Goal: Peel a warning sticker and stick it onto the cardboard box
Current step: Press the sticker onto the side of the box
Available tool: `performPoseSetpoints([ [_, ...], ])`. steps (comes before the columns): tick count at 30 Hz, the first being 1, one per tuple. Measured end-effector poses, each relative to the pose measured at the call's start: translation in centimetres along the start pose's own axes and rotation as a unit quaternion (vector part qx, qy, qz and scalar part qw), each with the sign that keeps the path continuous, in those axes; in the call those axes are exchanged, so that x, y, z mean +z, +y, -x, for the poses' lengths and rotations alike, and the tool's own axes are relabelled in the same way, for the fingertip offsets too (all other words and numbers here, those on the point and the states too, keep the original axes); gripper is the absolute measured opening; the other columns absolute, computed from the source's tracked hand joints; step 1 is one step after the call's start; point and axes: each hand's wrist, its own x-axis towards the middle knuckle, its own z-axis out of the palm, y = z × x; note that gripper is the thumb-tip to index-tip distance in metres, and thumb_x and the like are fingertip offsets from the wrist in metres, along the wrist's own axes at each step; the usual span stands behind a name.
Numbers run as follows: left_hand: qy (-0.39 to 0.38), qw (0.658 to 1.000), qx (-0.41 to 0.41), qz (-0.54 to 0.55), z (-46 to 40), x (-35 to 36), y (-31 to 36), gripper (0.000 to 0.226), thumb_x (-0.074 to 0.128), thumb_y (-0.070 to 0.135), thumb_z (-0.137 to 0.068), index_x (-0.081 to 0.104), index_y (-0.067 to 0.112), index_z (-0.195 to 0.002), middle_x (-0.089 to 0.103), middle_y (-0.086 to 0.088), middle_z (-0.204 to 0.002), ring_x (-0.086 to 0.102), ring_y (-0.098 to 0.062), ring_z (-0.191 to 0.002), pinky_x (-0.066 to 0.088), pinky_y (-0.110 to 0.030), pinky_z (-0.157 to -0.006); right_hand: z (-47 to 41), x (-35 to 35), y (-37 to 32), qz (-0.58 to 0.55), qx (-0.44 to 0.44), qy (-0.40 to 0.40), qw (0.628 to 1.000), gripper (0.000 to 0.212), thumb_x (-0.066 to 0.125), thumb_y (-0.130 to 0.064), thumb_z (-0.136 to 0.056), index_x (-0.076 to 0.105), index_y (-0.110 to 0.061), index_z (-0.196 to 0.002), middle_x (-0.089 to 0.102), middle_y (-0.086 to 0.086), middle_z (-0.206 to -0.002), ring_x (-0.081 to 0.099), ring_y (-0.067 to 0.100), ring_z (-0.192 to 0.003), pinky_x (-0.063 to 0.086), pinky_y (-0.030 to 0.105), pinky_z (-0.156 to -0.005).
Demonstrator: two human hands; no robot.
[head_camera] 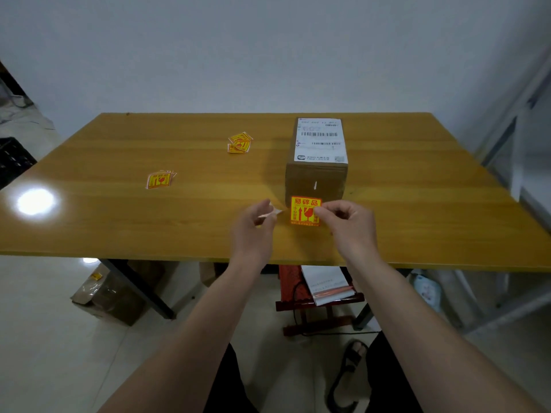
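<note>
A brown cardboard box [316, 177] with a white shipping label on top stands on the wooden table [119, 222], right of centre. My right hand [347, 223] pinches the right edge of a yellow and red warning sticker [304, 210], held upright just in front of the box's near face. My left hand [253, 226] holds a pale strip of backing paper [272, 213] a little to the left of the sticker.
Two small piles of warning stickers lie on the table, one pile [160, 179] at the left and another pile [239, 143] farther back. Under the table are a cardboard carton [110, 293] and a red stool with papers [322, 290]. A metal rack [512, 162] stands at right.
</note>
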Motion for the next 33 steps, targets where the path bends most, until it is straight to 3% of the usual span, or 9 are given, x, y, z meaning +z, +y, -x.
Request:
performPoseSetpoints([
  [4,0.021,0.976,0.151,-0.156,-3.2,0.9,1.1,0.046,0.062,0.013,-0.088,0.052,0.024,-0.131,0.054,0.002,-0.132,0.048,-0.017,-0.12,0.041,-0.034,-0.101,-2.1,-0.3,-0.1,-0.027,0.017,0.027,0.999,0.014,0.072,-0.016,-0.08,0.068,-0.024,-0.069,0.064,0.0,-0.075,0.057,0.012,-0.076,0.046,0.019,-0.066],
  [7,0.001,0.944,0.237,-0.23,-5.2,1.7,2.7,0.053,0.064,0.012,-0.086,0.047,0.024,-0.134,0.049,0.003,-0.138,0.039,-0.018,-0.128,0.025,-0.02,-0.1,-3.5,0.2,-0.2,-0.034,0.021,0.03,0.999,0.008,0.072,-0.015,-0.081,0.07,-0.019,-0.074,0.065,0.004,-0.078,0.057,0.013,-0.076,0.049,0.022,-0.069],
  [10,-0.038,0.921,0.277,-0.272,-7.0,2.4,3.2,0.059,0.067,0.015,-0.083,0.045,0.024,-0.137,0.046,0.003,-0.144,0.035,-0.02,-0.133,0.023,-0.025,-0.105,-4.4,0.6,-0.2,-0.039,0.023,0.02,0.999,0.001,0.071,-0.014,-0.082,0.072,-0.014,-0.081,0.066,0.004,-0.078,0.058,0.013,-0.075,0.049,0.02,-0.069],
  [14,-0.064,0.917,0.267,-0.291,-8.2,2.9,2.8,0.058,0.067,0.017,-0.084,0.046,0.023,-0.137,0.045,0.005,-0.145,0.034,-0.021,-0.135,0.029,-0.041,-0.112,-5.5,1.0,-0.3,-0.041,0.023,0.035,0.998,0.002,0.071,-0.015,-0.082,0.073,-0.014,-0.082,0.065,0.001,-0.073,0.057,0.011,-0.071,0.049,0.02,-0.067],
  [19,-0.046,0.94,0.253,-0.225,-8.2,3.2,2.9,0.051,0.066,0.012,-0.085,0.051,0.019,-0.134,0.05,0.004,-0.142,0.041,-0.015,-0.132,0.028,-0.034,-0.113,-6.1,1.4,-0.1,-0.036,0.028,0.044,0.998,0.004,0.071,-0.015,-0.082,0.072,-0.017,-0.079,0.069,0.009,-0.083,0.06,0.015,-0.077,0.054,0.03,-0.077],
  [21,-0.043,0.951,0.245,-0.184,-8.2,3.3,2.9,0.047,0.066,0.009,-0.085,0.055,0.017,-0.13,0.053,0.003,-0.139,0.044,-0.013,-0.13,0.032,-0.039,-0.113,-6.2,1.5,0.0,-0.035,0.026,0.045,0.998,0.002,0.071,-0.016,-0.082,0.073,-0.016,-0.082,0.067,0.005,-0.078,0.06,0.014,-0.077,0.053,0.027,-0.075],
  [26,-0.025,0.964,0.223,-0.144,-8.3,3.7,2.9,0.044,0.067,0.008,-0.084,0.059,0.017,-0.127,0.056,0.004,-0.136,0.052,-0.01,-0.121,0.042,-0.03,-0.104,-6.4,1.5,0.1,-0.023,0.013,0.046,0.999,0.01,0.071,-0.016,-0.082,0.069,-0.021,-0.074,0.06,-0.001,-0.067,0.052,0.01,-0.066,0.048,0.023,-0.065],
  [33,-0.001,0.969,0.215,-0.122,-8.4,4.4,2.8,0.042,0.069,0.008,-0.082,0.062,0.017,-0.123,0.059,0.005,-0.133,0.056,-0.01,-0.117,0.045,-0.031,-0.101,-6.7,1.5,0.1,-0.013,0.011,0.053,0.998,0.004,0.071,-0.015,-0.082,0.074,-0.012,-0.083,0.068,0.008,-0.079,0.058,0.015,-0.073,0.052,0.031,-0.071],
])
